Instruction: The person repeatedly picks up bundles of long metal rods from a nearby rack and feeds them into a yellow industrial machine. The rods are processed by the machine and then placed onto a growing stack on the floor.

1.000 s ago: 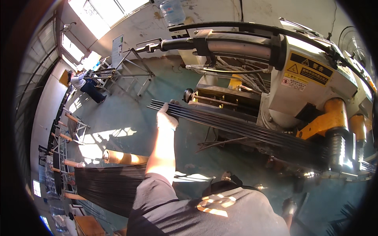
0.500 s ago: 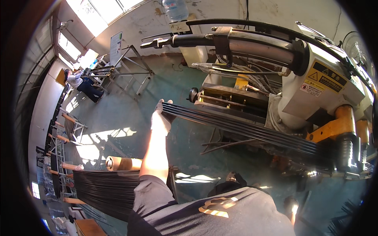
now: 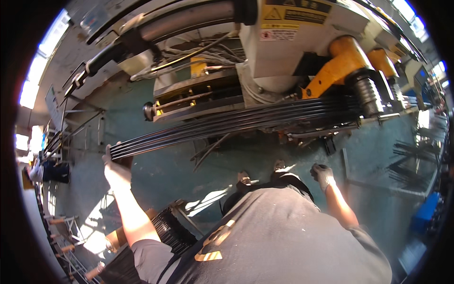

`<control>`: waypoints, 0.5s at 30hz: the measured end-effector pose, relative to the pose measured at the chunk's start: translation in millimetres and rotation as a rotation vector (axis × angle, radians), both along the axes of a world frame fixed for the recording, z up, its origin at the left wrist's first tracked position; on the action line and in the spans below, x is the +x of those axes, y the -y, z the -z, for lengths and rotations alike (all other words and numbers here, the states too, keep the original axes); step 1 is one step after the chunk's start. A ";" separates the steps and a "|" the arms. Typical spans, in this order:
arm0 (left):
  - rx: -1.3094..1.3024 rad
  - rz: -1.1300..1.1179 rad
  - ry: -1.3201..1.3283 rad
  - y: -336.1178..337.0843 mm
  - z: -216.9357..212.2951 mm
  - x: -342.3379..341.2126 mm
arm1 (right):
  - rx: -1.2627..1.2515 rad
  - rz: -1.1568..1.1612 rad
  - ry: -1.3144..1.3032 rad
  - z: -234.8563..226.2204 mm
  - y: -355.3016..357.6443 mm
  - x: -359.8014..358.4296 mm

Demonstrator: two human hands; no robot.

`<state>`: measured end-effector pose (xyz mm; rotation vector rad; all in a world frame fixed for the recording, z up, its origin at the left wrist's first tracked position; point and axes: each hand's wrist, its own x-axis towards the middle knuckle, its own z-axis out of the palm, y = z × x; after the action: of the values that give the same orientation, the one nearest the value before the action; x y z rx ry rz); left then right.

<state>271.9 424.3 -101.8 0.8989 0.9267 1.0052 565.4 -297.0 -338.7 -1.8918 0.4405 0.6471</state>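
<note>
A bundle of long, thin black rods (image 3: pixel 198 129) stretches from my left hand (image 3: pixel 117 171) across to the machine on the right. My gloved left hand is wrapped round its left end, and the rods sag slightly along their length. The far end passes under the yellow arm (image 3: pixel 326 78) of the machine, beside a ribbed metal cylinder (image 3: pixel 369 97). My right hand (image 3: pixel 323 175), also gloved, hangs below the machine with fingers curled in and nothing visible in them, apart from the rods.
The white machine body (image 3: pixel 257 61) fills the far side, with a long hydraulic cylinder (image 3: pixel 175 23) reaching left. A stack of black rods (image 3: pixel 172 232) lies near my left arm. More dark rods (image 3: pixel 411 161) and a blue box (image 3: pixel 425 211) are at right. Another person (image 3: pixel 56 171) stands far left.
My view has swung right, so the machine now sits further left in the picture. My left hand still grips the rods, and my right hand has come into fuller view.
</note>
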 end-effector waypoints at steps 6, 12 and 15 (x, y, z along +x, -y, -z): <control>-0.009 0.031 0.252 -61.2 61.3 -38.6 | 0.031 -0.001 -0.131 30.4 33.2 31.1; -0.270 -0.346 0.194 51.5 85.6 41.1 | -0.097 -0.127 -0.162 65.7 76.8 85.2; -0.485 -0.211 0.249 107.7 152.7 62.2 | -0.181 -0.377 -0.126 71.5 102.7 125.5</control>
<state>334.2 316.6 -254.6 0.2670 1.0055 0.9837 690.8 -399.7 -410.3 -2.1360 0.2268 1.0078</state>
